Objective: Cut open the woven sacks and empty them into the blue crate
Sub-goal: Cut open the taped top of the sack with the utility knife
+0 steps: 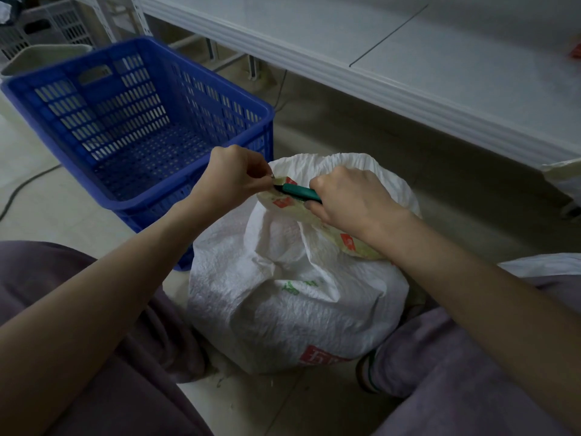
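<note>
In the head view, the left hand [232,174] has its thumb and forefinger closed in a pinch on the folded top edge of the woven sack [283,294], with the other fingers curled under. The right hand [349,199] is wrapped in a fist round the green-handled cutter [298,191], knuckles up. The cutter's front end lies against the pinched edge, and its blade cannot be made out. Both forearms reach forward from the lower corners, wrists nearly level above the sack's mouth. The sack stands on the floor between the person's purple-trousered knees [110,357], its top bunched. The blue crate [94,105] sits just beyond it to the left. The right fingertips are hidden beneath the hand.
</note>
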The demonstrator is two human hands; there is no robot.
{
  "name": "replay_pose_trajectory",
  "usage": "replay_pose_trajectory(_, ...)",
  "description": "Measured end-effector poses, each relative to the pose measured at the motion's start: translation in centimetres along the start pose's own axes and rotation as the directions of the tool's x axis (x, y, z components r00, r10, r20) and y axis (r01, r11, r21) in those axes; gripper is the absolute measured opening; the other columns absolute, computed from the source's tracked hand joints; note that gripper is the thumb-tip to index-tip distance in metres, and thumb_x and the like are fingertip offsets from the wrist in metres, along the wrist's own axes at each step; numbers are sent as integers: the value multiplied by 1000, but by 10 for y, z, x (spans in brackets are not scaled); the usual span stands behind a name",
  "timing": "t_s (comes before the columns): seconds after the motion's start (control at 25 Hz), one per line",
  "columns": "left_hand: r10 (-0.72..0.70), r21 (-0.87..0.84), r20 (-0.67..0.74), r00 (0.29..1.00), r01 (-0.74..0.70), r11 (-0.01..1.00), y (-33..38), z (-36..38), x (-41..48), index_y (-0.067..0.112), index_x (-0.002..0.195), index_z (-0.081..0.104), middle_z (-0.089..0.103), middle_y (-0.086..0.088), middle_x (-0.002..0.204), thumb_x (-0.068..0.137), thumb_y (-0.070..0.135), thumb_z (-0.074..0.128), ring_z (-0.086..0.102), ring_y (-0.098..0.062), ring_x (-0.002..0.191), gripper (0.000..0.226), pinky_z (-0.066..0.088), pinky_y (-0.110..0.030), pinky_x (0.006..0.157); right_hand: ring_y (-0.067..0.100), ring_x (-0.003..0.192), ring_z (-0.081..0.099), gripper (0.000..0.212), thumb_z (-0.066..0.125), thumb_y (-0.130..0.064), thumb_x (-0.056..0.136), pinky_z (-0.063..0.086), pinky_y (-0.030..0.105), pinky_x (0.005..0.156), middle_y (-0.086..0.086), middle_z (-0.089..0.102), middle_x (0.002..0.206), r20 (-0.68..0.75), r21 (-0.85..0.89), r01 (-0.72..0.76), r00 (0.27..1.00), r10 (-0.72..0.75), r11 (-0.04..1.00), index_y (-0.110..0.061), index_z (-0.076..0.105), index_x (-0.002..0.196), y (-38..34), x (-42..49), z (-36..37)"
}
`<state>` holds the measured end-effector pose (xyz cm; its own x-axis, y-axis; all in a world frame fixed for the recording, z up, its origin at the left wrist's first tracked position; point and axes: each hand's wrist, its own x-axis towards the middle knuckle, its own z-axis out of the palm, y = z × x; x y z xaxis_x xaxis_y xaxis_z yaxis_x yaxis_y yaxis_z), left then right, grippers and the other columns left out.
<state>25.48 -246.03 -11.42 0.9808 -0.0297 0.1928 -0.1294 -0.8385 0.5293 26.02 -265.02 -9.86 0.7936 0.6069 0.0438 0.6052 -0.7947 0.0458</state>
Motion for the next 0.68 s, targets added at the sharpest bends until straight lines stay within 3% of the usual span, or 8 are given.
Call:
replay_pose_trajectory(0.36, -30, -6, -61, 998, 30, 1000, -6, 1, 1, 8, 85, 71, 64, 2, 75, 81, 14, 69, 55, -2, 62, 7, 40, 1, 58, 26, 85, 62, 27, 54, -37, 93, 37, 32, 63, 3, 51, 81, 28, -23, -2, 1000, 3, 1000, -13, 64, 102, 11, -2, 2)
replay_pose_trajectory(0.52, -31, -2, -50, 998, 31, 1000, -4, 5, -3, 7, 91, 69, 69, -3, 86, 84, 13, 65, 62, -10, 77, 10, 43, -6, 66, 21, 80, 61, 30, 55, -43, 91, 42, 31, 63, 0, 56, 80, 24, 26, -12, 1000, 11, 1000, -17, 66, 102, 19, -5, 2)
replay_pose_trajectory(0.68, -62, -42, -61, 996, 59, 997, -1, 8, -4, 5, 94, 65, 67, -5, 91, 83, 16, 64, 63, -15, 84, 15, 51, -21, 73, 21, 83, 61, 32, 53, -46, 92, 41, 31, 63, 0, 59, 83, 16, 26, -23, 1000, 23, 999, -19, 66, 104, 21, -4, 1)
